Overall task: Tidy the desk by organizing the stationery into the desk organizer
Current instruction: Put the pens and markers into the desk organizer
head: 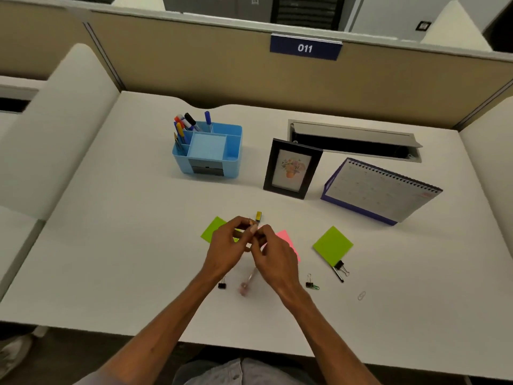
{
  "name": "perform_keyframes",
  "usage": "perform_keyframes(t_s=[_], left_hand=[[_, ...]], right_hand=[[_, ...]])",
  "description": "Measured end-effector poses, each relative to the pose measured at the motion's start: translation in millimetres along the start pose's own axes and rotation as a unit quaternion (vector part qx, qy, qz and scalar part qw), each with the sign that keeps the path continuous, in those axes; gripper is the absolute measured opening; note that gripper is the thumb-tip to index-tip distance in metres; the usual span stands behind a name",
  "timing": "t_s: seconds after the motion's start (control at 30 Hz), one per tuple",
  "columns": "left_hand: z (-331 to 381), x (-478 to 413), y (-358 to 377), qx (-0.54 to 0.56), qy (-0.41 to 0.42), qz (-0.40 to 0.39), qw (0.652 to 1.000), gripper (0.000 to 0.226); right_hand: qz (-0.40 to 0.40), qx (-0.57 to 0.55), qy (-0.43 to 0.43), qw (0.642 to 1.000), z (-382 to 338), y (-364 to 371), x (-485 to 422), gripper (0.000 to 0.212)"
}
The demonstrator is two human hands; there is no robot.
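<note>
The blue desk organizer (231,163) stands at the back left of the desk, with several markers and pens (184,125) upright in its rear slots. My left hand (224,245) and my right hand (277,257) meet over the desk's middle and pinch a small bunch of pens together. A yellow-capped end (258,216) sticks out above the fingers. A blurred pink pen (247,283) hangs below them. Which hand holds which pen I cannot tell. Under the hands lie a green sticky pad (212,230) and a pink sticky pad (284,236).
A second green pad (331,244) lies to the right, with a black binder clip (341,266) and a short black pen (338,275). Other clips (221,285) (309,283) and a paper clip (361,295) are near the front. A photo frame (291,168), desk calendar (380,187) and open cable tray (355,140) stand behind.
</note>
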State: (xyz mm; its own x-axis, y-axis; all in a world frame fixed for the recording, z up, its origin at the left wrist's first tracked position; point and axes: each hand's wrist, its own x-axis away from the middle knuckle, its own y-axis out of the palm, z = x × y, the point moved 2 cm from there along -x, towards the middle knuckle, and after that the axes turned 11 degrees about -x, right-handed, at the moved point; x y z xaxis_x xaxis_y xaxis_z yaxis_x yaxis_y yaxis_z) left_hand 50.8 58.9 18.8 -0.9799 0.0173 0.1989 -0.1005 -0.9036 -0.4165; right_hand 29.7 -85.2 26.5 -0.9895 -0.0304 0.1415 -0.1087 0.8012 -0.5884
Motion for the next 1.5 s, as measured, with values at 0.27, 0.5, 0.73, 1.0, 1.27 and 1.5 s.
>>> perform_keyframes(t_s=[0.27, 0.5, 0.73, 1.0, 1.27, 1.5], left_hand=[[6.5, -55.4, -97.6, -0.022, 0.021, 0.143, 0.989, 0.017], [1.9, -139.5, -208.4, -0.113, 0.068, 0.292, 0.947, 0.020], [-2.9, -200.0, -231.7, -0.147, 0.058, 0.305, 0.939, 0.022], [-26.1, -224.4, -214.7, -0.199, 0.054, 0.253, 0.945, 0.030], [-36.4, -224.5, -213.9, -0.230, 0.036, 0.234, 0.944, 0.028], [-38.1, -214.2, -215.7, -0.209, 0.048, 0.227, 0.950, 0.026]], right_hand=[[-0.014, -0.001, -0.016, 1.000, -32.1, 32.2, -37.2, 0.008], [-0.022, 0.004, 0.024, 0.999, -21.6, 62.3, -40.7, 0.013], [-0.020, 0.003, 0.056, 0.998, -19.2, 74.6, -48.6, 0.015], [-0.003, 0.001, 0.081, 0.997, -15.6, 70.1, -56.2, 0.018], [-0.001, 0.006, 0.089, 0.996, -14.5, 72.0, -57.0, 0.019], [0.003, 0.010, 0.078, 0.997, -16.7, 79.9, -54.3, 0.016]])
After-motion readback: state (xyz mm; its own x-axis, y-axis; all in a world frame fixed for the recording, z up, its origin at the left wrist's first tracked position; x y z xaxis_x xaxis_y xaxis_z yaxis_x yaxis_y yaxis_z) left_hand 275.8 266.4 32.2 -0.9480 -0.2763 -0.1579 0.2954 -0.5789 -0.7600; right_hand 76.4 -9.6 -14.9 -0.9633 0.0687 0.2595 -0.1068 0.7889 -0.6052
